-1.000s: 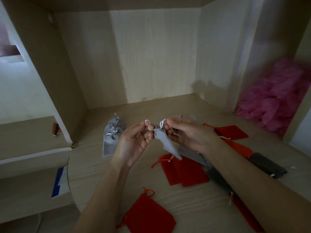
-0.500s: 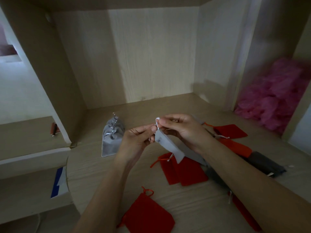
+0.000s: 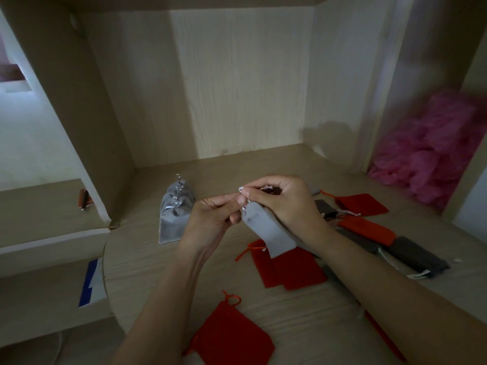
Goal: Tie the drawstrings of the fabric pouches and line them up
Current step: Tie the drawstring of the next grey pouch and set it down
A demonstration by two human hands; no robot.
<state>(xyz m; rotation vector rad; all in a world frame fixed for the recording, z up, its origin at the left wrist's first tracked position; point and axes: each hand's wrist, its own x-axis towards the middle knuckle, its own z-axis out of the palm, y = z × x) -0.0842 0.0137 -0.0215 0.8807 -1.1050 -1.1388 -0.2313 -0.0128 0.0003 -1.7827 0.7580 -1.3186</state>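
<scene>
The grey pouch [image 3: 266, 233] hangs in the air over the middle of the counter [image 3: 147, 259], mouth up. The left hand [image 3: 210, 217] and right hand [image 3: 284, 204] meet at its top, each grip a narrow pinch on the white drawstring [image 3: 241, 189]. Tied grey pouches [image 3: 175, 214] lie toward the back left corner, and a red pouch [image 3: 234, 335] lies at the near edge.

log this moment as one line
phase: tying | left hand: pinches grey pouch neck | right hand: pinches drawstring loop | grey pouch: held above desk | tied grey pouches: piled left | red pouches: scattered on desk
</scene>
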